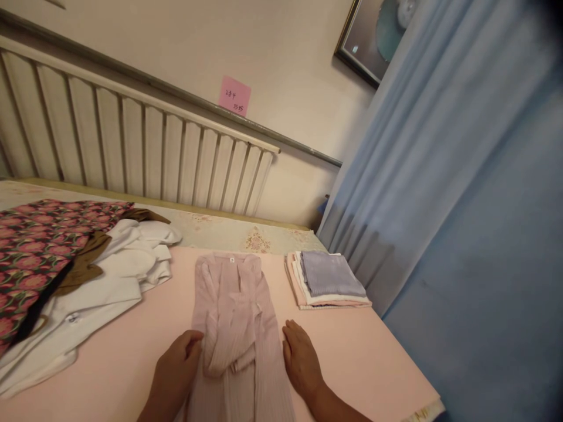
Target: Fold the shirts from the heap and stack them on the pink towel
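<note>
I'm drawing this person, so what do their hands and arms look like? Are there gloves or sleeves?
The left hand and the right hand are bare, without gloves. I can't see any rings on the fingers. No sleeve, watch or bracelet shows on the parts of the forearms in view.

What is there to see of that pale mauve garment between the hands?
The pale mauve garment looks thin and soft, with fine lengthwise ribs or pleats. A small white label with a dark mark sits at its neckline, at the far end. It lies in a narrow strip on the pink cloth, rumpled folds gathered over its middle; its near end runs out of the picture. The left hand is at one long edge, the right hand at the other; whether either grips it is unclear.
</note>
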The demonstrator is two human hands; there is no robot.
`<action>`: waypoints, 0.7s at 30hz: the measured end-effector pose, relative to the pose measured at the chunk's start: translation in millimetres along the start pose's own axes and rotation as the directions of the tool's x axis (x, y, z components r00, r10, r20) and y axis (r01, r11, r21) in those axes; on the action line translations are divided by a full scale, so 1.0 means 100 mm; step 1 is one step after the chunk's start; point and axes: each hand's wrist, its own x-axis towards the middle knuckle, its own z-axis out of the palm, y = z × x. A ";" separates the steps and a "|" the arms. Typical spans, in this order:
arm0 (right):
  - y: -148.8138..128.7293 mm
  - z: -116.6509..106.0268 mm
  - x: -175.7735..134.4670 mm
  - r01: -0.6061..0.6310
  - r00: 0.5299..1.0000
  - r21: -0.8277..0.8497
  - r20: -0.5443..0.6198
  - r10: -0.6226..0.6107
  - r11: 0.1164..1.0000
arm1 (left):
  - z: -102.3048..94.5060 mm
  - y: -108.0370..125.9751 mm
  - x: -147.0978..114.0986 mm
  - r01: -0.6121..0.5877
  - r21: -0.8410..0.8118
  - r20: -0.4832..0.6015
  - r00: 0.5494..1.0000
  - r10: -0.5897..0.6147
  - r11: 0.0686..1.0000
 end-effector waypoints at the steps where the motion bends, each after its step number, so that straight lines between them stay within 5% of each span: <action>1: 0.00 0.00 0.00 0.001 1.000 0.003 -0.001 -0.001 1.000 | 0.00 0.00 0.00 -0.001 -0.001 -0.004 1.000 0.001 1.000; 21: 0.03 0.05 -0.01 0.006 1.000 0.010 0.008 -0.006 1.000 | 0.01 0.03 -0.01 -0.003 0.008 0.036 0.999 0.003 1.000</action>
